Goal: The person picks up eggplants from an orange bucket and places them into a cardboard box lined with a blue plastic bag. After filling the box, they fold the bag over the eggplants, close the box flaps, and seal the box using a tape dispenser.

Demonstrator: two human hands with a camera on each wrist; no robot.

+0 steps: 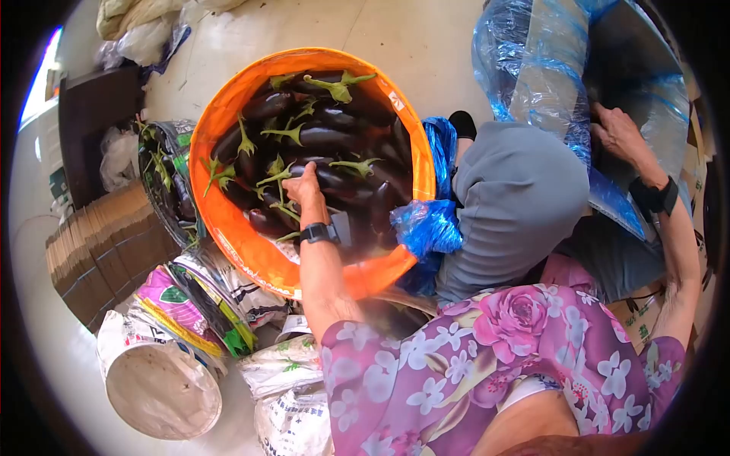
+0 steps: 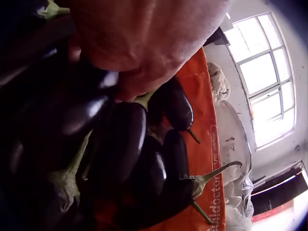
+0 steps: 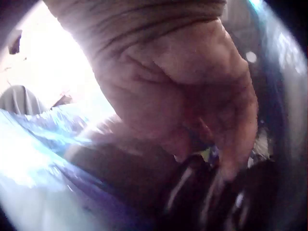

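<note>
Orange around eggplants point(image 1: 323, 137) in the basket point(image 1: 376, 283); clamped on one with the left hand point(image 1: 306, 190); cannot tell with the right hand point(image 1: 623, 137). Could bruise or snap a stem point(image 1: 339, 90) if yanked against crowding neighbours.

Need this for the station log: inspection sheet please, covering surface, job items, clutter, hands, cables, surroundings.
Surface: pale floor.
Job items: glossy eggplants heaped in an orange tub; blue plastic wrapping beside right hand.
Clutter: printed sacks, stacked cardboard.
Hands: left hand among the tub's eggplants, grip unclear; right hand's fingertips at eggplants in right wrist view, grip unclear.
Cables: none clearly seen.
Surroundings: barred window, left wrist view.
</note>
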